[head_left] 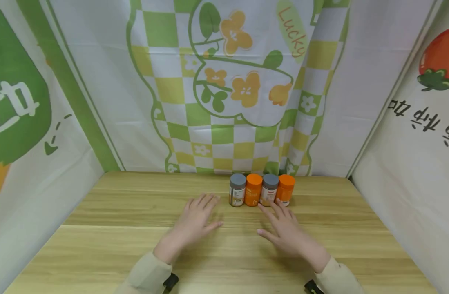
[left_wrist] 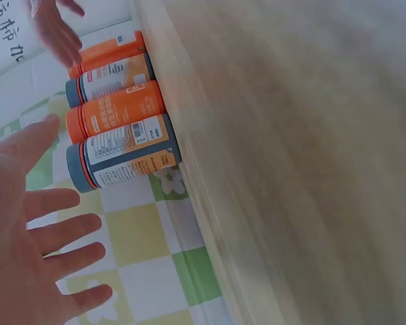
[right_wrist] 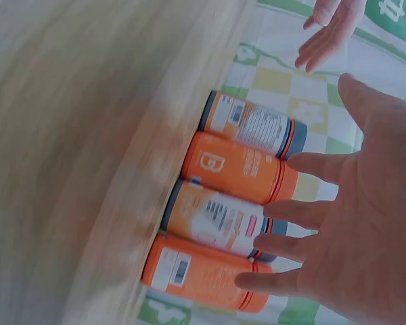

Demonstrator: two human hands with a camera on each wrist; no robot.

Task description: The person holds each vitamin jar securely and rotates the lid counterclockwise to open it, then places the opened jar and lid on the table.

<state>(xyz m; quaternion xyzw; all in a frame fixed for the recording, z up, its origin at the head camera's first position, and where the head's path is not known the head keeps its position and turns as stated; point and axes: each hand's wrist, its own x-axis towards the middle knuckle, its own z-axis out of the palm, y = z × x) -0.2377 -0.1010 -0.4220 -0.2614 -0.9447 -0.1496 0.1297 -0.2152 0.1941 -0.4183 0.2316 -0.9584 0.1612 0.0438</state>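
Side by side at the back of the table stand two grey-lidded bottles, the left one [head_left: 237,190] and the inner right one [head_left: 269,190], alternating with two orange bottles, the inner left one [head_left: 253,190] and the far right one [head_left: 285,188]. All are upright with their lids on. My left hand [head_left: 195,218] is spread to the left of the row, apart from it and holding nothing. My right hand [head_left: 284,226] reaches up in front of the two right bottles, fingers spread, its fingertips overlapping their lower parts in the head view; nothing is gripped.
The wooden table [head_left: 136,245] runs back to a white curtain [head_left: 110,81] with a green and yellow checked panel [head_left: 169,90]. Printed cloth walls, the left one [head_left: 22,228] and the right one [head_left: 404,183], close off both sides.
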